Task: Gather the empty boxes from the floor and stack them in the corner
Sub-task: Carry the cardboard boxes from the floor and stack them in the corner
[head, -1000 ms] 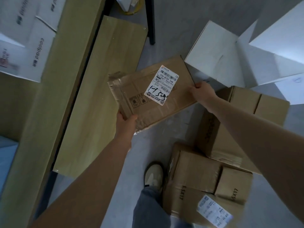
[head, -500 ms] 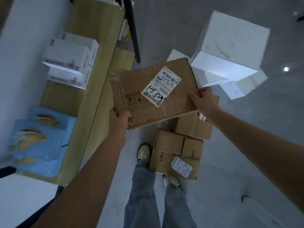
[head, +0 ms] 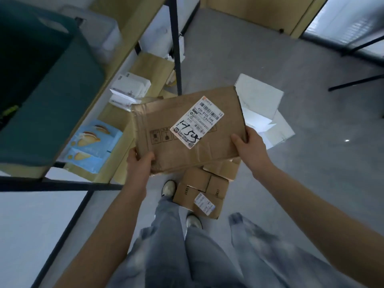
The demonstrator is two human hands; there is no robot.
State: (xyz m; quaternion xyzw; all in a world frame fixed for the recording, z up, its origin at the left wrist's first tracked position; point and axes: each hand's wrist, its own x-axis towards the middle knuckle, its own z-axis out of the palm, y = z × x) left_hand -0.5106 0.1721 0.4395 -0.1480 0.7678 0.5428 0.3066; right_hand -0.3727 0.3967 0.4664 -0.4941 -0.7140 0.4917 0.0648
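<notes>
Head view: left hand (head: 138, 165), right hand (head: 250, 146) clamped on cardboard box (head: 187, 132); brown boxes (head: 199, 192) underfoot

A storeroom or office back room used for parcels and stock.

A black metal-framed shelving rack with pale wood boards (head: 124, 48) fills the left side, carrying small white retail cartons (head: 133, 86), a light-blue printed snack box (head: 93, 142) and a dark green plastic crate (head: 41, 90). On the smooth grey floor (head: 311, 163) lie brown corrugated shipping cartons with courier labels (head: 199, 194) and an opened white cardboard box (head: 259, 104). Pale wood panelling (head: 259, 11) lines the far wall.
</notes>
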